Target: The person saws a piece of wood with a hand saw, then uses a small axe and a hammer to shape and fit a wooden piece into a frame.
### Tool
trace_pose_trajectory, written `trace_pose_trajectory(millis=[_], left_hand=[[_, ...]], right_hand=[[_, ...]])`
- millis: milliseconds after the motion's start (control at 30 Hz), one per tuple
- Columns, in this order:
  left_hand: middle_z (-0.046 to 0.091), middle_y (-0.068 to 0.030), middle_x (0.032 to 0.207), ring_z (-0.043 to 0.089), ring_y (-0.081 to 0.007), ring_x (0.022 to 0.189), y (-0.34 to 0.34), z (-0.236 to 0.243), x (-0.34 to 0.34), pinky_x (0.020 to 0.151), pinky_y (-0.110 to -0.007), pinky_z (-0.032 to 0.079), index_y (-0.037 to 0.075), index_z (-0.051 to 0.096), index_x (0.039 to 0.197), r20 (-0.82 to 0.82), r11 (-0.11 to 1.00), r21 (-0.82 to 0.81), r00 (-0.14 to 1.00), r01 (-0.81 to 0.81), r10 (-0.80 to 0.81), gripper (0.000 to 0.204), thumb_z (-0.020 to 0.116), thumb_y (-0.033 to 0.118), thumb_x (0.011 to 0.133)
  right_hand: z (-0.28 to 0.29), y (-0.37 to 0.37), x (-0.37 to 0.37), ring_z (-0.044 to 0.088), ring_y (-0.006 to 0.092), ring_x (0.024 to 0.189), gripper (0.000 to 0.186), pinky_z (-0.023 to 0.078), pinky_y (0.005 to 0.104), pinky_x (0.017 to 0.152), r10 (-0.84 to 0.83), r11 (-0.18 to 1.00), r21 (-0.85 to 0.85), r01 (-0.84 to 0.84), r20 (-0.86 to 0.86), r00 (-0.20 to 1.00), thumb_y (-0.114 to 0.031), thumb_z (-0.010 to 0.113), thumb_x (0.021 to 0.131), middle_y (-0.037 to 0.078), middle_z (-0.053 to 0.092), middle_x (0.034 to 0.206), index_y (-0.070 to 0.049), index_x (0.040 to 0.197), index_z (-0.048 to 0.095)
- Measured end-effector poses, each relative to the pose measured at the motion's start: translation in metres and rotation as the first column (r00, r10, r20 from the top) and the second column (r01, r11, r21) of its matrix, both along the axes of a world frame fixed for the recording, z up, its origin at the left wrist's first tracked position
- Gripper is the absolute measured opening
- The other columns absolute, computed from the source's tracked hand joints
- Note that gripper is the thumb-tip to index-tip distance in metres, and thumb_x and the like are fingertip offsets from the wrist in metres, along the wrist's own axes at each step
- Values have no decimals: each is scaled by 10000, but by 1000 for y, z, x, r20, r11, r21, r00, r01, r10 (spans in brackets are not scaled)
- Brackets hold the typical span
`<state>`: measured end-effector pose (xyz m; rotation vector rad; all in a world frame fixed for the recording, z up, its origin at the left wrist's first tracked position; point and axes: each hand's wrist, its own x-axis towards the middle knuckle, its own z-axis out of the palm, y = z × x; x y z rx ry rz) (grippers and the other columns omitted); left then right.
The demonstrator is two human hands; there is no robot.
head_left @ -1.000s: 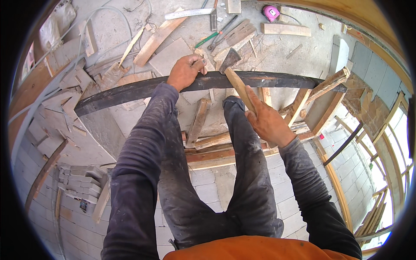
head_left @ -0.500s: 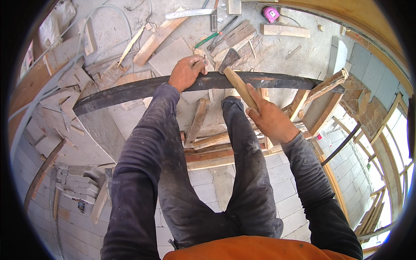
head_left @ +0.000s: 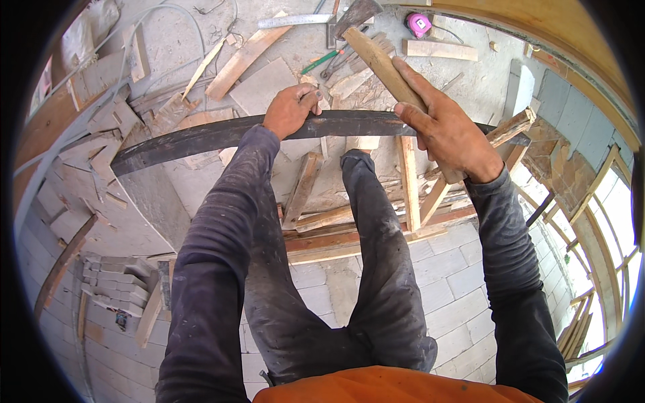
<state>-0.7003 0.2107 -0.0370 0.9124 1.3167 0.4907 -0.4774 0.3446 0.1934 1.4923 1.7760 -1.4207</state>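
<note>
A hatchet with a broad grey head and a pale wooden handle (head_left: 383,67) is raised in my right hand (head_left: 455,131). My fingers wrap its lower handle, and the head points away from me, over the floor beyond the beam. My left hand (head_left: 293,111) rests at the long dark beam (head_left: 201,143), its fingers closed in a pinch just over the top edge. Whatever may be between those fingertips is too small to make out. The beam spans from left to right in front of me, and my legs are on its near side.
Beyond the beam lie a pink tape measure (head_left: 418,25), a green pencil (head_left: 322,62), a metal square (head_left: 290,21) and scrap boards (head_left: 248,57). Wooden framing (head_left: 410,181) stands under the beam on the right. Stacked grey blocks (head_left: 117,285) sit at lower left.
My right hand has lifted the hatchet up and to the right, so its head has left the beam. My left hand has stayed in place on the beam.
</note>
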Motion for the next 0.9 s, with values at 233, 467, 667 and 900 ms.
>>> trace_pose_trajectory(millis=[233,467,667,900], left_hand=[[748,-66,812,679,-189,793,4,0,-1,804,-339,501,14,712,952,-16,998,-39,998,53,-53,333,576,309,1026],[743,-61,803,675,-174,804,6,-4,1,813,-322,495,8,718,922,-3,996,-38,997,79,-80,344,603,318,1016],[742,-56,801,675,-169,800,1,-1,-2,804,-316,493,16,741,889,-27,997,-47,998,54,-55,346,617,315,1010],[742,-56,810,674,-182,798,4,-1,-1,798,-326,490,29,744,865,-7,998,-15,998,62,-62,363,617,337,1007]], right_hand=[[-7,8,-3,595,446,1283,684,460,440,1107,-2,998,-69,3,18,1000,-325,558,1049,331,558,1432,-60,1628,307],[-33,13,-7,614,188,660,685,551,364,654,-63,990,121,65,-22,998,-352,554,1076,165,677,1009,-166,1666,261],[-22,20,-14,574,115,580,654,567,312,591,89,970,-231,-77,40,995,-335,548,1089,112,680,1004,-218,1669,270],[-24,26,-30,659,211,660,698,585,441,725,-200,968,158,193,31,979,-309,531,1065,195,696,961,-88,1659,241]])
